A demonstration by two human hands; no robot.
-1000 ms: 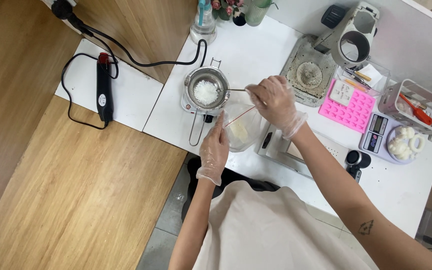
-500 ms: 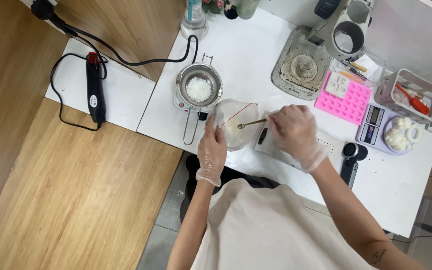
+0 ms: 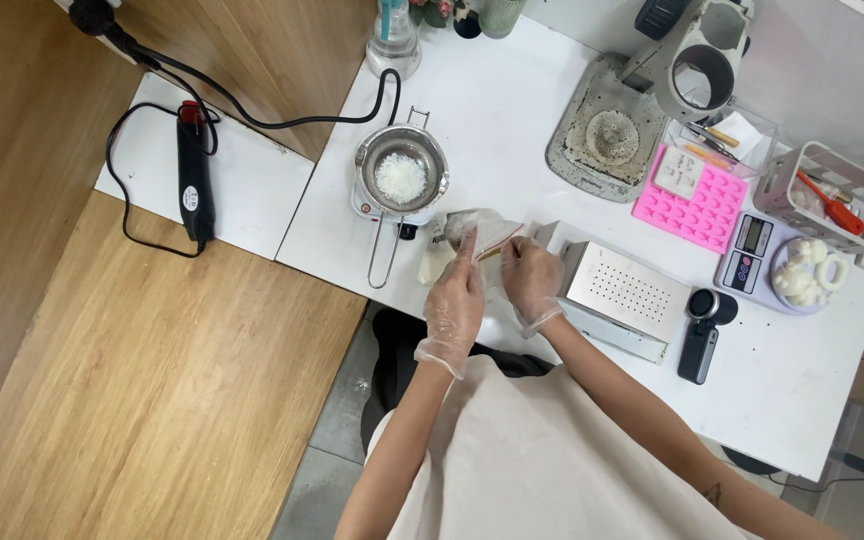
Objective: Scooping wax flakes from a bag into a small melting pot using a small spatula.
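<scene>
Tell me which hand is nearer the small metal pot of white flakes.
Left. The left hand is just below and right of the metal pot, gripping the clear bag; the right hand is farther right.

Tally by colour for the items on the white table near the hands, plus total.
Clear: 1, plastic bag, held by left hand and right hand
Silver: 2, melting pot, perforated box
Pink: 1, mould
Black: 1, handheld device
Total: 5
</scene>
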